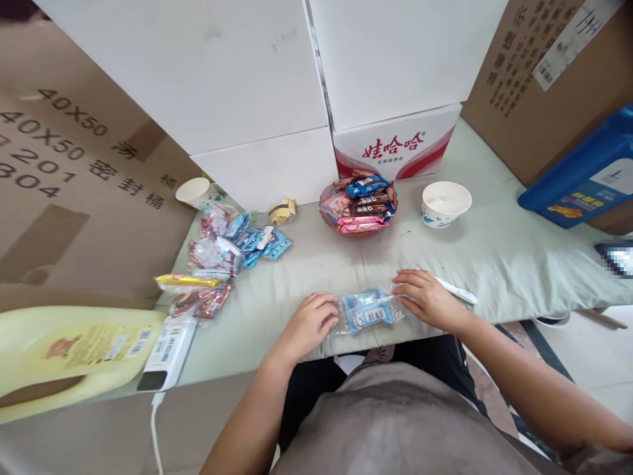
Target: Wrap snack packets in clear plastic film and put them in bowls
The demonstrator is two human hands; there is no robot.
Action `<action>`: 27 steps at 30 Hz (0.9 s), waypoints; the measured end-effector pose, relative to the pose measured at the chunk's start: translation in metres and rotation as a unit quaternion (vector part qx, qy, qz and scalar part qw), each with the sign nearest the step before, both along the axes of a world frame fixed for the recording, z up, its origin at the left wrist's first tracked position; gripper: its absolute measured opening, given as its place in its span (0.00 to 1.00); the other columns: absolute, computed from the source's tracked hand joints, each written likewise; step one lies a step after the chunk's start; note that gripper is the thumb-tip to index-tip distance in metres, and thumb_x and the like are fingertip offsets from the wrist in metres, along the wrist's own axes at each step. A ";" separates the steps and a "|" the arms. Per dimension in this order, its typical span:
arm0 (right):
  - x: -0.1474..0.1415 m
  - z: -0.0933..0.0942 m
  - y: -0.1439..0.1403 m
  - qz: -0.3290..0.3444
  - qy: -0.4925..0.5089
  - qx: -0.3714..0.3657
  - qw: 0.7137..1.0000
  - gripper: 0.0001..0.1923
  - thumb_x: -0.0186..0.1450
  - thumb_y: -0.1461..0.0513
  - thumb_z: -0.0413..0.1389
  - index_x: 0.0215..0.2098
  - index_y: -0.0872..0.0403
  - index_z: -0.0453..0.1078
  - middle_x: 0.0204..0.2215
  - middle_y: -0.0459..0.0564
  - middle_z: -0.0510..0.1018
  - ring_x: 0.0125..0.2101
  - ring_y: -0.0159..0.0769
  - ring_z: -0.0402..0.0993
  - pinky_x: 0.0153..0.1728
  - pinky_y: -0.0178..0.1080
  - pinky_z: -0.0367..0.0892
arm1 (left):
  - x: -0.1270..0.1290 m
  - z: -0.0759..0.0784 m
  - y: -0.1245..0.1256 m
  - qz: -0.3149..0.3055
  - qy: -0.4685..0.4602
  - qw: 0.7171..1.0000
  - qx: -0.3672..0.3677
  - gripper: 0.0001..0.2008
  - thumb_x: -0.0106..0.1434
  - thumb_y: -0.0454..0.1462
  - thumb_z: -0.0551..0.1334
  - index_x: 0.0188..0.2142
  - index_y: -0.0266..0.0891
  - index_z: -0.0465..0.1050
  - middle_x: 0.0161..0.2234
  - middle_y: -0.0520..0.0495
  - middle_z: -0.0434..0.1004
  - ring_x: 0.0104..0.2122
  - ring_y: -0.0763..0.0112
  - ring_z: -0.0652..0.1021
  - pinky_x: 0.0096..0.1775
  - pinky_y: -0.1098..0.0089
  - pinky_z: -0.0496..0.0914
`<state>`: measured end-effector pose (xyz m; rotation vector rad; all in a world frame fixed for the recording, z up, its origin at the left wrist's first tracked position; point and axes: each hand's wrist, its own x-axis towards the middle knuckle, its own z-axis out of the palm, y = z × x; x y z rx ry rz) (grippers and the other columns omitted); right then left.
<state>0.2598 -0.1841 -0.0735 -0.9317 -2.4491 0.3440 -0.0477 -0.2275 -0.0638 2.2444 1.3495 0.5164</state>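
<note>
The person's left hand (309,323) and right hand (425,297) are resting fingers-down on either end of a clear bag (368,310) holding blue snack packets, pinning it flat on the counter (494,257) near its front edge. Neither hand is closing around it. A bowl of snacks (360,201) and a white cup (445,203) are standing further back; loose packets (232,241) are lying to the left.

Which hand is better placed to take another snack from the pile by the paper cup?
Probably the left hand. It rests on the clear bag's left end, on the side where the pile lies. The right hand holds the bag's far end and would have to cross over.
</note>
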 end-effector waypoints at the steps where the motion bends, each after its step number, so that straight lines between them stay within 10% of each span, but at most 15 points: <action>1: 0.002 -0.003 0.004 -0.014 0.016 -0.007 1.000 0.11 0.70 0.61 0.49 0.43 0.52 0.72 0.43 0.54 0.78 0.48 0.44 0.72 0.47 0.50 0.68 | -0.004 -0.001 0.002 0.014 -0.007 1.000 -0.009 0.06 0.64 0.35 0.57 0.35 0.44 0.74 0.43 0.46 0.78 0.44 0.63 0.76 0.47 0.61 0.70; 6: -0.002 -0.005 0.029 -0.159 0.062 0.020 0.985 0.11 0.70 0.60 0.47 0.38 0.52 0.72 0.32 0.52 0.78 0.36 0.42 0.72 0.39 0.45 0.69 | -0.010 0.001 0.028 0.186 -0.019 0.982 0.015 0.06 0.64 0.38 0.56 0.36 0.44 0.71 0.29 0.50 0.76 0.30 0.67 0.76 0.36 0.67 0.71; 11: -0.018 0.013 0.031 -0.205 0.088 0.089 0.971 0.10 0.69 0.61 0.48 0.41 0.51 0.71 0.36 0.54 0.77 0.39 0.44 0.72 0.43 0.47 0.68 | 0.001 0.016 0.046 0.348 -0.013 0.907 0.237 0.08 0.61 0.35 0.58 0.40 0.39 0.72 0.39 0.41 0.74 0.42 0.57 0.75 0.48 0.59 0.68; 15: -0.033 0.020 0.013 -0.016 0.061 0.002 0.998 0.12 0.71 0.60 0.48 0.47 0.51 0.70 0.39 0.52 0.78 0.41 0.40 0.73 0.43 0.42 0.70 | 0.017 0.017 0.030 0.185 -0.050 0.971 0.145 0.09 0.65 0.37 0.55 0.42 0.43 0.73 0.36 0.46 0.77 0.36 0.64 0.76 0.41 0.66 0.70; 18: -0.036 0.016 0.006 0.000 -0.042 -0.086 0.995 0.16 0.72 0.58 0.47 0.52 0.55 0.68 0.45 0.56 0.77 0.44 0.42 0.74 0.45 0.44 0.69 | 0.024 0.011 0.020 0.097 0.019 0.995 0.033 0.11 0.63 0.41 0.60 0.44 0.43 0.74 0.38 0.44 0.79 0.38 0.59 0.77 0.42 0.63 0.69; 23: -0.011 0.030 -0.015 0.048 -0.117 -0.190 0.974 0.16 0.71 0.55 0.47 0.50 0.53 0.71 0.40 0.53 0.80 0.39 0.42 0.77 0.40 0.42 0.68 | 0.013 0.029 -0.006 -0.055 0.057 0.986 -0.144 0.14 0.61 0.45 0.64 0.46 0.45 0.76 0.32 0.48 0.79 0.36 0.61 0.77 0.40 0.65 0.68; 27: 0.009 0.049 -0.033 0.151 -0.170 -0.261 0.938 0.08 0.66 0.57 0.55 0.37 0.47 0.77 0.29 0.46 0.80 0.32 0.38 0.77 0.33 0.37 0.66 | 0.007 0.051 -0.024 -0.228 0.005 0.924 -0.308 0.12 0.63 0.43 0.63 0.45 0.46 0.77 0.33 0.51 0.80 0.33 0.69 0.78 0.36 0.72 0.68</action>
